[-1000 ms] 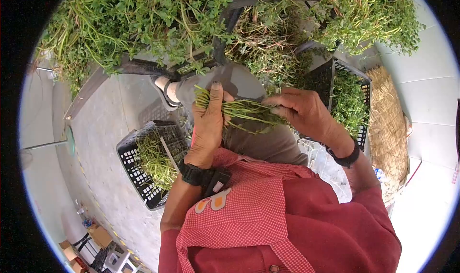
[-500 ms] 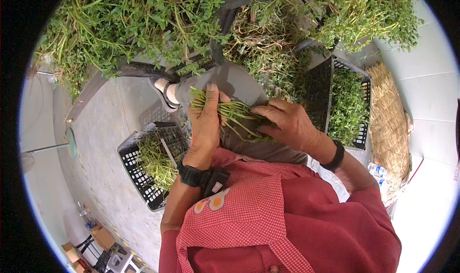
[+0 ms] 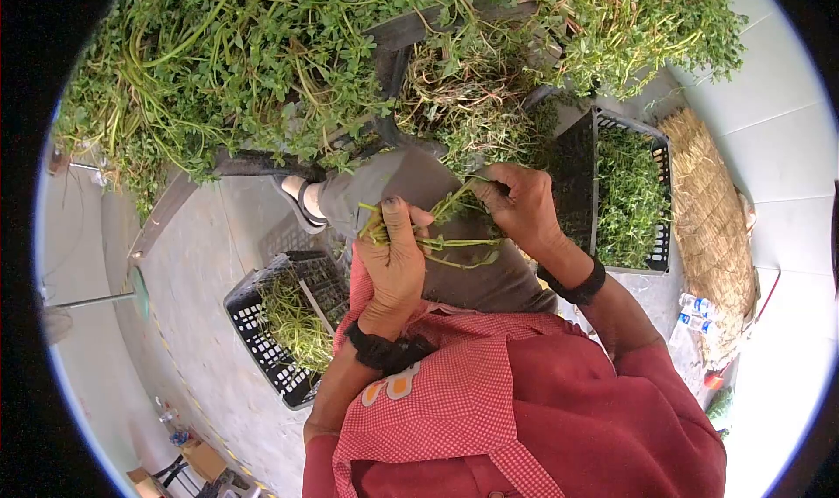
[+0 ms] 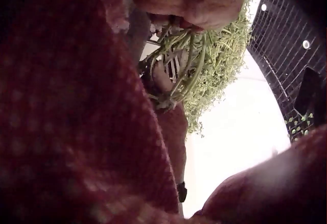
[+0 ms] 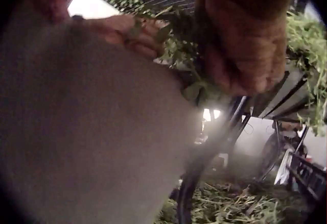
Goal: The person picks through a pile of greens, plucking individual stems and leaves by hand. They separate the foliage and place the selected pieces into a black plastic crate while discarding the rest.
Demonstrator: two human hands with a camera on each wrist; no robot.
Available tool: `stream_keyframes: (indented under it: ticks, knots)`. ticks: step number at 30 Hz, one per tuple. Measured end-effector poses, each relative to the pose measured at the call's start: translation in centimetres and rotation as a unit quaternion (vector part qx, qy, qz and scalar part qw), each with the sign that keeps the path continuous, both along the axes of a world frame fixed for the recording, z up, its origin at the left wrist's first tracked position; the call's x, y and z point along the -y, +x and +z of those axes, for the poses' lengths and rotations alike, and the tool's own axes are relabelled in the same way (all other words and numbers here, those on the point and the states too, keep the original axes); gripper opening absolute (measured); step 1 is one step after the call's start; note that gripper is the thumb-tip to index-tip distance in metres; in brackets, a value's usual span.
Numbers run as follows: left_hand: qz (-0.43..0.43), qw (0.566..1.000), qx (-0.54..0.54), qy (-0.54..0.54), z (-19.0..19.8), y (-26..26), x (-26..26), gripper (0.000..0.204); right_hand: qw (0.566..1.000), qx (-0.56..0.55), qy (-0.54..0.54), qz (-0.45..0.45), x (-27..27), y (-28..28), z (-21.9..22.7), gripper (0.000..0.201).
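Note:
In the head view the left hand (image 3: 395, 262) grips a small bundle of green stems (image 3: 374, 225) above the knee, thumb pointing up. Several longer stems (image 3: 459, 245) stick out of it to the right. The right hand (image 3: 524, 208) pinches the end of one stem between thumb and fingertips, a short way right of the left hand. In the left wrist view, stems (image 4: 196, 63) hang below the left hand (image 4: 194, 2). In the right wrist view, the right hand (image 5: 245, 45) is beside leafy sprigs (image 5: 179, 48), its fingertips partly hidden.
A large heap of leafy greens (image 3: 253, 70) lies across the top. Below it sits a tangled pile (image 3: 472, 96). One black crate (image 3: 262, 349) with stems stands on the left floor, another crate (image 3: 669, 201) with greens on the right, beside a straw roll (image 3: 712, 236) and bottles (image 3: 696, 313).
The bundle in the left hand looks thinner and more spread out. My right hand has risen slightly and now pinches a stem instead of reaching over the bundle. The view has shifted a little.

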State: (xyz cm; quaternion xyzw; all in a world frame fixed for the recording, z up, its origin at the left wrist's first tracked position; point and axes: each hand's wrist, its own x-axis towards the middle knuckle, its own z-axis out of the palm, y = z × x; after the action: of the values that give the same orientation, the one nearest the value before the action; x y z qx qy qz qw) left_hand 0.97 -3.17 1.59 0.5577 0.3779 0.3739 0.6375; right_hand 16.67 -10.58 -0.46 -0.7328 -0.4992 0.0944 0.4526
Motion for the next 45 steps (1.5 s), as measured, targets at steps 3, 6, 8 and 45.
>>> stream_keyframes:
  ticks: [3,6,8,45]
  knots:
    - [0.055,0.998,0.009,-0.030,0.1,-0.2,-0.4,0.042,0.994,-0.107,-0.014,0.035,0.2,0.6,0.5,0.011]
    - [0.077,0.996,0.035,-0.038,0.0,-0.6,-1.4,0.041,0.956,-0.198,-0.158,0.149,0.9,1.4,1.5,0.012]
    - [0.070,0.996,0.037,-0.051,-0.1,-0.6,-1.5,0.040,0.972,-0.078,-0.088,0.204,1.2,1.3,1.6,0.010]
    - [0.071,0.968,0.180,-0.159,-0.7,-1.1,-2.5,0.039,0.737,-0.675,-0.030,0.019,1.4,4.9,1.8,0.020]
